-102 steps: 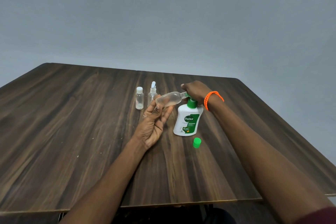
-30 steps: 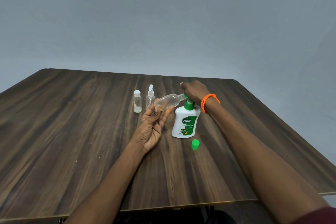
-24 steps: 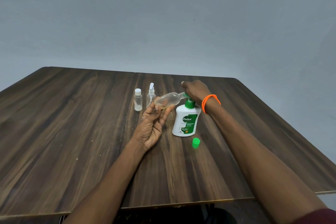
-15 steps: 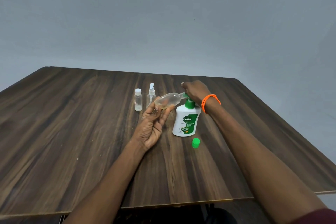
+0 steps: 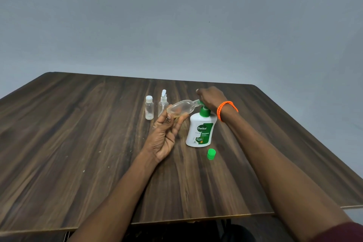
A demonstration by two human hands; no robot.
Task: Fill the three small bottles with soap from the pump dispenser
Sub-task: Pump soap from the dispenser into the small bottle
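A grey wall backs my dark wood-grain table [image 5: 78, 143], where the white pump dispenser [image 5: 200, 131] reads "Dettol ORIGINAL" under my pressing right hand [image 5: 211, 98], my left hand [image 5: 165, 135] at its nine o'clock pinching the tilted clear bottle [image 5: 181, 108], two small bottles [image 5: 149, 108] at ten, the green cap [image 5: 211, 153] at five.

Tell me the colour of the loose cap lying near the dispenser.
Bright green cap, clearest in the head view.
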